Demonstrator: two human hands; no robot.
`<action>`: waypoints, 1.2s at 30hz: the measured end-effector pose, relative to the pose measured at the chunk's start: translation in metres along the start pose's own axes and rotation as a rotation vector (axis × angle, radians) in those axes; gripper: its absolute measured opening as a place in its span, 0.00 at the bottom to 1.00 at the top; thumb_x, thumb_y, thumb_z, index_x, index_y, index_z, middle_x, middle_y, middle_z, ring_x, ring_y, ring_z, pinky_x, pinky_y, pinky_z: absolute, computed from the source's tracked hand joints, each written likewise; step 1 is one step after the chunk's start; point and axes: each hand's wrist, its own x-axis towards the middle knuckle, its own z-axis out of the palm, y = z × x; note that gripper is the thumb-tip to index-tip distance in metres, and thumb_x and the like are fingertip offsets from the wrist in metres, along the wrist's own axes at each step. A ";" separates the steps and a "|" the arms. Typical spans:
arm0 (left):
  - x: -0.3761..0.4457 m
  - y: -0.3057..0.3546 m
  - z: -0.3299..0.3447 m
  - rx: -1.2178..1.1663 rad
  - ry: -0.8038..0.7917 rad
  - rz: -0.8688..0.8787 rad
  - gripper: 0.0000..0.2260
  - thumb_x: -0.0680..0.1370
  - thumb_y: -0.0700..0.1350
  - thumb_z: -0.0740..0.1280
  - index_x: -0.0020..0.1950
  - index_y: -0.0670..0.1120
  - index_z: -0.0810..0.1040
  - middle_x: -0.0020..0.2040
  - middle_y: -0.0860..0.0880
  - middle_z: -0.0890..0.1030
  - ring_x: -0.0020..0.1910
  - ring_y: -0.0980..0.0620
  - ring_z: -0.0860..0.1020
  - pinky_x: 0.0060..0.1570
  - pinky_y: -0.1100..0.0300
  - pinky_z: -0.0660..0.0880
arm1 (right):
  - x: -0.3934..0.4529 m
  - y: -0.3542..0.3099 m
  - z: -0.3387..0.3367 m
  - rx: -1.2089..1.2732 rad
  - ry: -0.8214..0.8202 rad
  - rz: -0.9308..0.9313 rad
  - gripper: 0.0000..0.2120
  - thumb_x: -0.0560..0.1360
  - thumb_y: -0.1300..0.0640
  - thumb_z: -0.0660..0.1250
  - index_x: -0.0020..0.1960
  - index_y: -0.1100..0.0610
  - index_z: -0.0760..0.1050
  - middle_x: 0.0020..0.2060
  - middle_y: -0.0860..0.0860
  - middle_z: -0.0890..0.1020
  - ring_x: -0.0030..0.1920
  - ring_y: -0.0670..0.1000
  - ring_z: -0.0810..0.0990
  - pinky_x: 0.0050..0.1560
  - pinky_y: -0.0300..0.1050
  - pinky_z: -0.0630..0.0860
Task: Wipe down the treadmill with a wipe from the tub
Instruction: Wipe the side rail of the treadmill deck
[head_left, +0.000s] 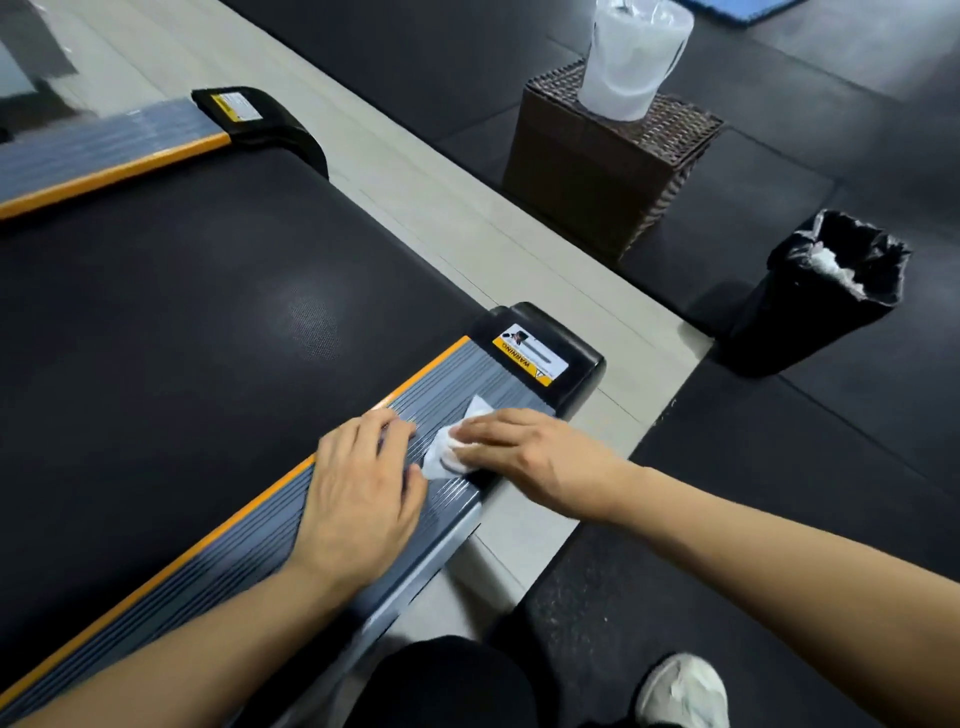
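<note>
Two hands on the treadmill's (197, 312) near grey side rail (363, 525). Right hand (524, 457), fingers straight, presses the white wipe (447, 452) flat. Left hand (363, 493) rests beside it, fingers loosely spread. Tub (631, 57) stands far right on a wicker box (597, 171).

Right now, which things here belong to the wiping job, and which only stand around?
Job: wipe under the right hand; left hand resting on the grey side rail; black belt; wipe tub.
Around: wicker box, lined bin, white shoe.
</note>
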 end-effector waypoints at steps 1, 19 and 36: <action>0.006 0.010 0.004 -0.014 0.006 0.020 0.15 0.79 0.49 0.58 0.62 0.47 0.75 0.63 0.48 0.74 0.61 0.46 0.74 0.62 0.50 0.69 | 0.002 0.014 -0.007 0.003 0.020 0.017 0.19 0.81 0.63 0.56 0.69 0.56 0.76 0.69 0.55 0.77 0.67 0.57 0.75 0.67 0.53 0.73; 0.099 0.075 0.057 0.138 -0.090 0.072 0.24 0.77 0.51 0.61 0.73 0.48 0.75 0.74 0.46 0.72 0.76 0.41 0.66 0.77 0.42 0.60 | 0.068 0.136 -0.025 0.244 0.013 0.108 0.21 0.75 0.59 0.52 0.57 0.57 0.81 0.54 0.54 0.84 0.56 0.55 0.80 0.59 0.50 0.74; 0.098 0.075 0.058 0.092 -0.084 0.078 0.24 0.79 0.50 0.59 0.76 0.50 0.72 0.78 0.46 0.69 0.78 0.42 0.65 0.77 0.41 0.60 | 0.065 0.146 -0.027 0.367 -0.045 0.083 0.25 0.75 0.55 0.49 0.62 0.53 0.80 0.57 0.51 0.82 0.58 0.52 0.78 0.61 0.45 0.73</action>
